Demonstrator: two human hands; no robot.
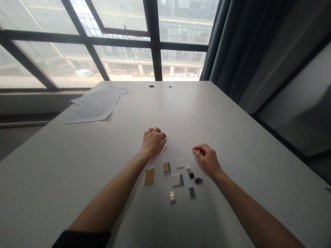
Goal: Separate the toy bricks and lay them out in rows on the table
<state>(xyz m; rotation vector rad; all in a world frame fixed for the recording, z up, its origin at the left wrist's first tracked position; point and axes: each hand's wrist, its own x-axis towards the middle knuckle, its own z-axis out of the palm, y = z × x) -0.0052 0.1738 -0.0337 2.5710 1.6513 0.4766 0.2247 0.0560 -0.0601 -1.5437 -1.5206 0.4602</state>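
My left hand (153, 140) rests on the white table with a small dark piece (163, 137) pinched between thumb and fingers. Just below it lies a tiny yellow piece (165, 149). My right hand (206, 156) is at the right of the bricks, its fingers curled together; whether anything is in them is too small to tell. Between the forearms lie a tan plate (149, 176), a tan and grey block (167, 167), a white square (179, 163), a white and grey block (177, 179), a white brick (172, 196), a dark grey brick (191, 192) and black pieces (198, 181).
Printed papers (97, 105) overlap at the table's far left. Two round holes sit near the far edge of the table (181, 110). Beyond it are a window and, to the right, a dark blue curtain (238, 44).
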